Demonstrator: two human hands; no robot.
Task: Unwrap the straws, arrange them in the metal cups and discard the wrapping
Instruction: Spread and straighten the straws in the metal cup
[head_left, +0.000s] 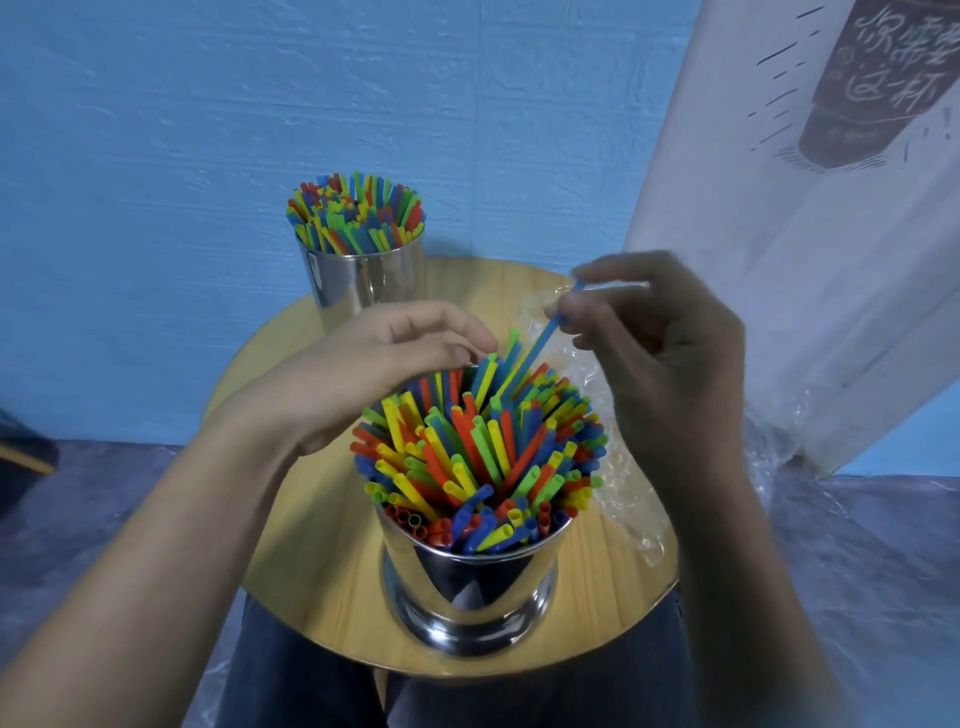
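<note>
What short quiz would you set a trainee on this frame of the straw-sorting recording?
1. True or false: the right hand pinches a blue straw.
2. The far cup holds: A spoons; B coloured straws; C nothing.
3. Fill in: the clear wrapping lies to the ___ of the near cup.

Key: 1 true; 2 B; 3 right.
</note>
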